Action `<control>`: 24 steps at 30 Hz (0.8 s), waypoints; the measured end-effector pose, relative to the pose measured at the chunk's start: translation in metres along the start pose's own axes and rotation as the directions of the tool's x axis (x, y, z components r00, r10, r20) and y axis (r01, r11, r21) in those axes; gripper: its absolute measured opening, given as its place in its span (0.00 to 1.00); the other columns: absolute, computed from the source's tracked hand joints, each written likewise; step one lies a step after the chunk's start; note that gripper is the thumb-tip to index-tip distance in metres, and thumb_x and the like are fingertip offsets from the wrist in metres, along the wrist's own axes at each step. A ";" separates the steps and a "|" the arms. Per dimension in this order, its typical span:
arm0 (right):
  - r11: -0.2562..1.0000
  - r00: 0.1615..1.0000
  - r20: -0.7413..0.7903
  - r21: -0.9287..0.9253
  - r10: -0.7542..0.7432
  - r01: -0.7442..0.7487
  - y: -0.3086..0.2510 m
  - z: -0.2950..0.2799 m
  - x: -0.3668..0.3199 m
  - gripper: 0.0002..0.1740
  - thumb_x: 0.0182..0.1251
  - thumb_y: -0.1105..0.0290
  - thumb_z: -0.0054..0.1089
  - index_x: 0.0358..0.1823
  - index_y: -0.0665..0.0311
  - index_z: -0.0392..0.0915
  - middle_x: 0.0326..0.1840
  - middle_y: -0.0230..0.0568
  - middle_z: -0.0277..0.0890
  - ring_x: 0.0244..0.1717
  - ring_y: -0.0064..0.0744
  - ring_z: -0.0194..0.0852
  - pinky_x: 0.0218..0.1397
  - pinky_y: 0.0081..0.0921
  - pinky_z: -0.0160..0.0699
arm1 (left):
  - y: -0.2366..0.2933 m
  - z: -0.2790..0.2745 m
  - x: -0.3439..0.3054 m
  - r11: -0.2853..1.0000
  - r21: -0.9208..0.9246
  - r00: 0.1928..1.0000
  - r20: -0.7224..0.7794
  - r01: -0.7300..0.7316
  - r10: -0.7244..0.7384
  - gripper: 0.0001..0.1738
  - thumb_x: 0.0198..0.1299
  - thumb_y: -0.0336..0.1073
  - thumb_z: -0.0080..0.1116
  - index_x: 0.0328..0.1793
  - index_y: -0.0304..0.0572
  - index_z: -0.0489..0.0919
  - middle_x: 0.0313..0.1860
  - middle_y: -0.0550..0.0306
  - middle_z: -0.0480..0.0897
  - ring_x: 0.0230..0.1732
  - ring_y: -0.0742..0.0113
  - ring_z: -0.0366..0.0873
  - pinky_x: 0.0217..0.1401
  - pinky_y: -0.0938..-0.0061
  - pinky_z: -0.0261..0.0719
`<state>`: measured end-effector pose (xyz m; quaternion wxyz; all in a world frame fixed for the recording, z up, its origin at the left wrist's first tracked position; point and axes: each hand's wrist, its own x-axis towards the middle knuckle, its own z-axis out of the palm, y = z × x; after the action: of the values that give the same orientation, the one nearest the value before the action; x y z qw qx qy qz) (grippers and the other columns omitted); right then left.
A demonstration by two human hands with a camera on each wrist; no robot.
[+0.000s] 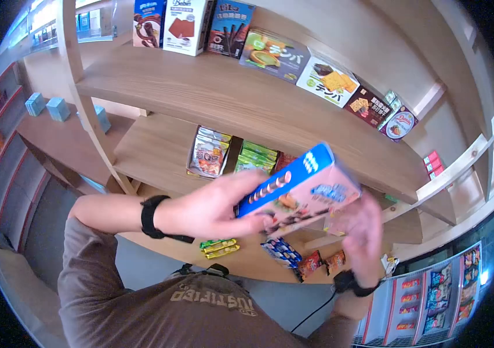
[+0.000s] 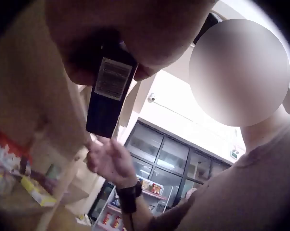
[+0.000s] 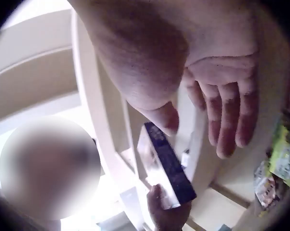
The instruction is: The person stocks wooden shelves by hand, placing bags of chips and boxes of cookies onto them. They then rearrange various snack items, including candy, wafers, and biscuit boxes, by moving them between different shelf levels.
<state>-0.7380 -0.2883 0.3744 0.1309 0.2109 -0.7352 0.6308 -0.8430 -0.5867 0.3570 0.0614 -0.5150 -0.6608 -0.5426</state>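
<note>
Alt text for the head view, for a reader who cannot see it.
The person's left hand grips a pink and blue snack box in front of wooden shelves, with the open right hand, blurred, close by its right end. Boxed snacks line the upper shelf; packets lie below.

One snack box [image 1: 302,187], two hands [image 1: 212,207] [image 1: 364,229]

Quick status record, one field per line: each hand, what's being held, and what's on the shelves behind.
Left hand: grips one end of the snack box
Snack box: pink with a blue edge, tilted, in front of the shelves
Right hand: fingers straight, at the box's other end; contact unclear
Upper shelf: biscuit boxes in a row along the back
Lower shelf: snack packets standing in a group
</note>
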 end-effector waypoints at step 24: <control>0.188 0.904 0.276 -0.918 -0.325 0.348 -0.005 0.135 0.406 0.33 0.56 0.59 0.73 0.62 0.62 0.72 0.59 0.51 0.73 0.60 0.51 0.74 0.63 0.39 0.75 | -0.034 -0.164 -0.046 0.358 0.926 0.930 -0.233 0.123 0.283 0.25 0.55 0.47 0.66 0.54 0.42 0.74 0.54 0.52 0.75 0.56 0.53 0.73 0.62 0.58 0.67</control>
<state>-1.0815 -0.4802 0.5421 0.3577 0.2509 -0.8994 0.0155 -0.9251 -0.7389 0.3712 0.4860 -0.3148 -0.8009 -0.1527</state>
